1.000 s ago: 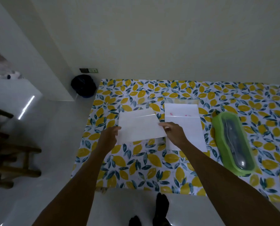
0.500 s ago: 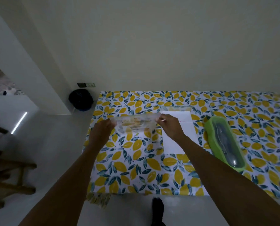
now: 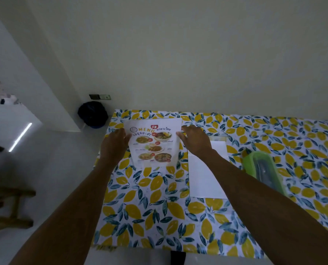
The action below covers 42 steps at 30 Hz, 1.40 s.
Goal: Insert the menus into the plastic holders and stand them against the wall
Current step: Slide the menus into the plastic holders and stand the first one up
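Note:
A printed menu with food photos stands face toward me near the table's far left, close to the wall. It seems to sit inside a clear plastic holder, whose edges are hard to make out. My left hand grips its left edge and my right hand grips its right edge. A white sheet, blank side up, lies flat to the right, partly under my right forearm. Another clear holder seems to lie at that sheet's far end.
The table carries a lemon-and-leaf patterned cloth. A green lidded container lies at the right. The pale wall rises just behind the table. A dark bag sits on the floor at left, wooden furniture further left.
Both hands lifted the sheet off the table, turned it over and carried it away from me; it now stands upright with its printed side showing near the wall.

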Motion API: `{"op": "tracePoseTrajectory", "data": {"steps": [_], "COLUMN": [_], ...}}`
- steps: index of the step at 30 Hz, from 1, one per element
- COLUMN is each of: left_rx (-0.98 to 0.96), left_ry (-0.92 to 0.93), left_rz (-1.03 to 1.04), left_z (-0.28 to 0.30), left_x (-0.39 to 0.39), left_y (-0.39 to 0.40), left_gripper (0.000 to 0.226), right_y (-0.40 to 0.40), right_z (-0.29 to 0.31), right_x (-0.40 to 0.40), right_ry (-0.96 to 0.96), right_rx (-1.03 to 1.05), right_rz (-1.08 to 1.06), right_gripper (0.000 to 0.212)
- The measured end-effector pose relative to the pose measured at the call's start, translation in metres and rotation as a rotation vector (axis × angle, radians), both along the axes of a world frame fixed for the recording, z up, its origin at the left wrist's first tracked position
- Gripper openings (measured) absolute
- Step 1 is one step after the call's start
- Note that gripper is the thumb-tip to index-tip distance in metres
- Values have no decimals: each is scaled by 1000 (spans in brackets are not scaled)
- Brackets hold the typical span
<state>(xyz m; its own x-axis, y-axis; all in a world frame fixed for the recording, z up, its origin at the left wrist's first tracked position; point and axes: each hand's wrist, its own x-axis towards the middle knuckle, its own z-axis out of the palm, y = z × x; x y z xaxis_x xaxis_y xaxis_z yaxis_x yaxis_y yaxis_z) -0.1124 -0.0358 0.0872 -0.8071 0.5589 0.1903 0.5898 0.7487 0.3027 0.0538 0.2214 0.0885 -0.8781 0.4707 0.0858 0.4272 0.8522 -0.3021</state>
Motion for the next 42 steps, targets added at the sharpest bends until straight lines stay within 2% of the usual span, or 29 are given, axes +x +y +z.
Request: {"op": "tracePoseTrajectory", "data": {"steps": [4,10,15,19,24,29,33,35,42], "left_rx": [-66,-123,-192,-243,-276,-283,-309,-320,-374], "left_ry": [-7,-93,-13,-20,-17,49,-9,-12,-83], "left_rz": [-58,-53,-41,-18,-31,-74,-118,-153,-283], "left_z": [-3,-5,-5,-3,4,6,-3,-8,-28], "left_x": [-8,-6,-5,4,20,47,74,93,152], "left_y": [3,5,2,-3,-14,-24,-23,-16,30], "left_gripper": [41,78,86,88,89,88,95,92,97], "right_y": [1,-3,-1,-4,-18,-40,-51,-51,-34], "right_z": [0,-1,2,7,15,19,14,9,-14], "right_x": [-6,-15,-15,-6,13,46,81,100,167], "right_ry": [-38,-143,-273,-337,-345,-290,-319,-339,-379], "right_rx": [57,-42,65,59,9,57,58,56,40], "right_rz": [14,18,-7,-37,-56,-64,-78,-88,-167], "right_gripper": [54,73,82,88,84,73,70,69,73]}}
